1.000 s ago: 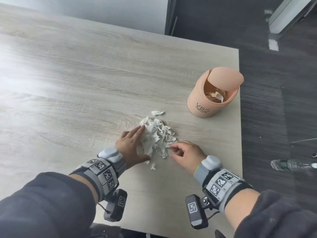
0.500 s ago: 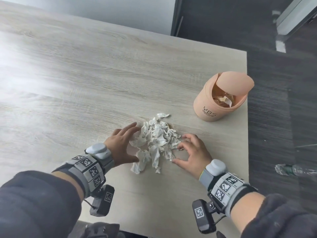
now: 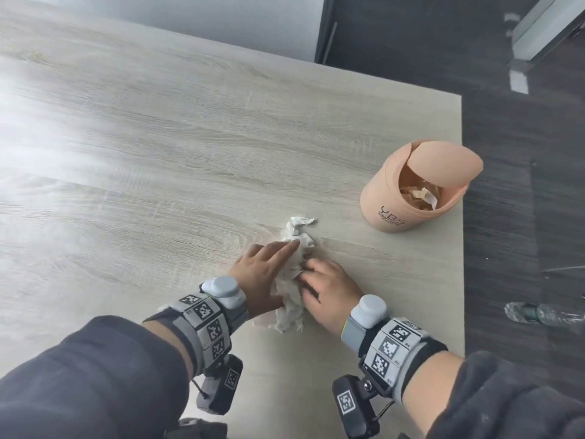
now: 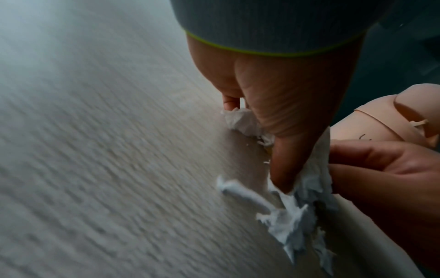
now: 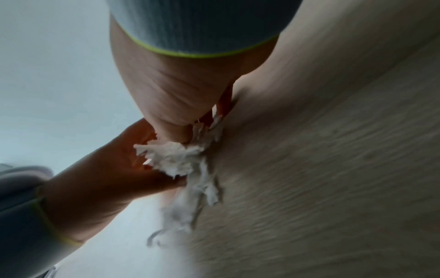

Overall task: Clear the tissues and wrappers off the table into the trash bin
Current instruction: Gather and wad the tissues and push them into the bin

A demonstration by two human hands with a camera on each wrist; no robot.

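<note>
A pile of crumpled white tissues point(image 3: 289, 307) lies on the wooden table point(image 3: 158, 153), squeezed into a narrow heap between my two hands. My left hand point(image 3: 267, 269) presses its left side with straight fingers laid over the top. From the right, my right hand point(image 3: 327, 285) curls its fingers into the heap. The left wrist view shows the tissues point(image 4: 292, 216) spilling below my left thumb and my right hand point(image 4: 381, 178) pinching them. In the right wrist view the tissues point(image 5: 173, 159) are wedged between both hands. The peach trash bin point(image 3: 389, 204) stands to the far right, lid tipped open, scraps inside.
The bin sits close to the table's right edge point(image 3: 462, 248). A plastic bottle point(image 3: 544, 313) lies on the dark floor beyond that edge. Bare tabletop stretches to the left and behind the pile.
Both hands have closed in on the spread-out tissues, pushing them from a loose wide pile into a tight narrow heap between the palms.
</note>
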